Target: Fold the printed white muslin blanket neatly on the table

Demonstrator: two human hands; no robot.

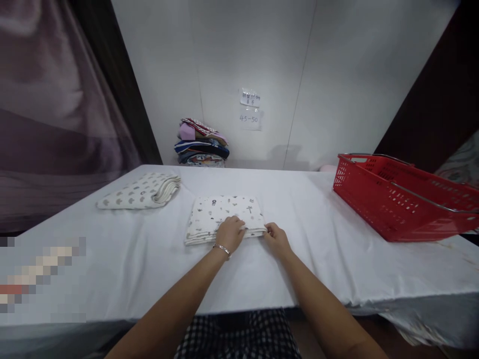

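White table (130,269) by wall: left hand (230,233) lies flat on folded cloth (220,215); right hand (276,238) pinches its near edge. Red basket (400,199) off to right.

Both forearms were bare; the left wrist wore a thin silver bracelet (222,248), above black-and-white checked trousers (239,336).
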